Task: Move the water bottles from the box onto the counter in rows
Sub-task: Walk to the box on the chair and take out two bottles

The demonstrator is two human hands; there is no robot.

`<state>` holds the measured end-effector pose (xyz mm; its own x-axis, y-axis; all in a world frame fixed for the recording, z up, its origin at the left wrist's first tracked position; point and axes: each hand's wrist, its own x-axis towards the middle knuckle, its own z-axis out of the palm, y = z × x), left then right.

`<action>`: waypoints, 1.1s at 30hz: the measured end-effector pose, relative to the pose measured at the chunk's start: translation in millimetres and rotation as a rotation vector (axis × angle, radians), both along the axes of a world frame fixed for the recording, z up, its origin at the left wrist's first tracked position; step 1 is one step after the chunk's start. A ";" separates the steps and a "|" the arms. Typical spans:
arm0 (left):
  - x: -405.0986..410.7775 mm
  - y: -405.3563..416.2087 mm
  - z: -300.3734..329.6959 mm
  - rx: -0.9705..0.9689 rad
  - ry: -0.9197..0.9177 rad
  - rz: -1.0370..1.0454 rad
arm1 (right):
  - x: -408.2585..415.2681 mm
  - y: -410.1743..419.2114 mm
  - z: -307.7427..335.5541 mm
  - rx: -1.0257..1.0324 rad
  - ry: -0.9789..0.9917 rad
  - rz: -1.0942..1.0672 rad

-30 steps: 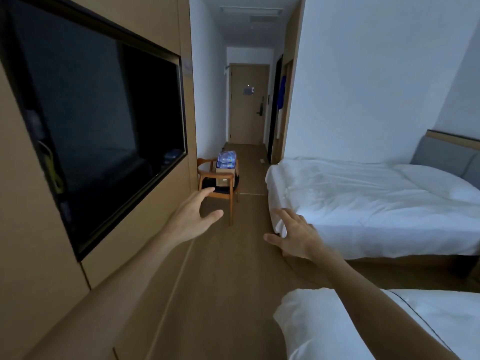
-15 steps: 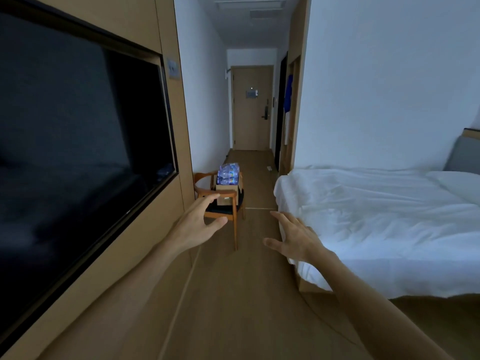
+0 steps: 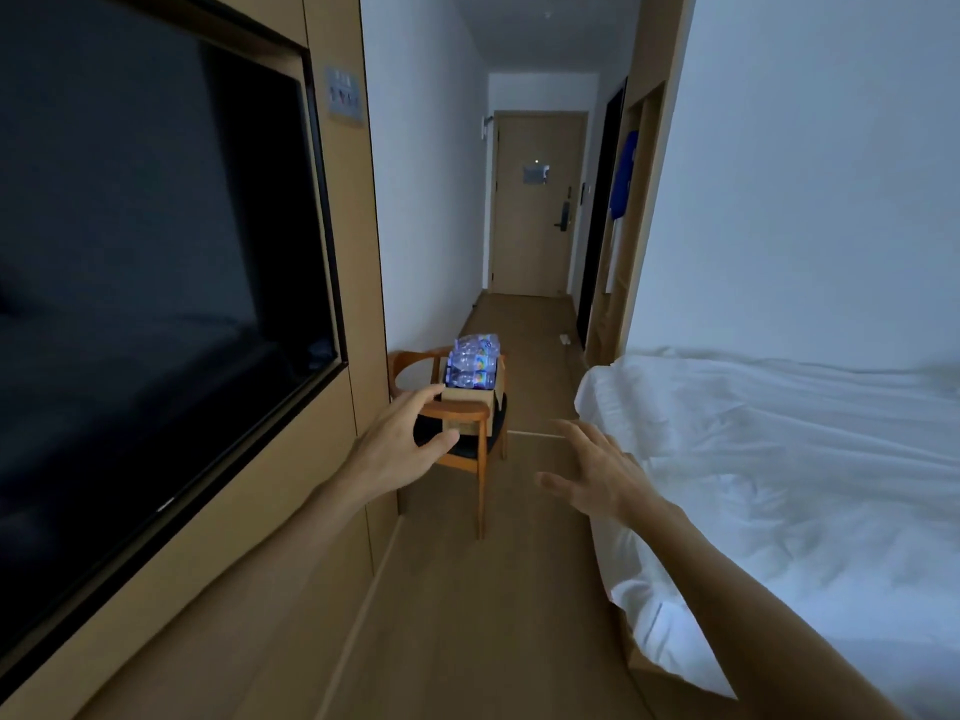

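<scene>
The dim light made the water bottles [image 3: 471, 362] hard to count; they showed only as a blue-white wrapped bundle piled in a cardboard box [image 3: 469, 396] whose lower front was hidden behind the chair's arm. The box sat on the seat of a wooden chair [image 3: 464, 445] standing against the left wall, its back legs hidden. No counter could be made out in the view.

Between the wall panel with the dark television [image 3: 156, 283] on the left and the edge of the white bed [image 3: 779, 459] on the right, a strip of wooden floor [image 3: 467, 615] ran open towards the chair and on down the corridor to a closed door [image 3: 537, 205].

The left hand [image 3: 400, 444] was held out with fingers relaxed and spread, holding nothing, overlapping the chair's near arm in the view but short of the box. The right hand [image 3: 597, 472] was likewise spread and empty, just beside the bed's corner, well apart from the bottles.
</scene>
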<state>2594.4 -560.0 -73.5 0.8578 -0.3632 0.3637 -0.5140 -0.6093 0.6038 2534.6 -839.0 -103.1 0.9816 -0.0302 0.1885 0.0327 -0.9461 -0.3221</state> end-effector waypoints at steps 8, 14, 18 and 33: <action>204.8 -42.8 -4.9 -0.029 0.082 -0.044 | 186.2 -35.9 -11.1 -0.037 0.043 -0.033; 325.1 -87.6 -10.8 -0.038 0.134 -0.106 | 300.4 -75.5 -24.6 -0.023 0.044 -0.062; 393.2 -116.4 -26.0 -0.012 0.140 -0.106 | 371.9 -106.4 -39.0 0.006 0.056 -0.060; 647.2 -231.8 -67.2 -0.134 0.227 0.044 | 668.6 -220.1 -54.3 0.093 0.098 0.142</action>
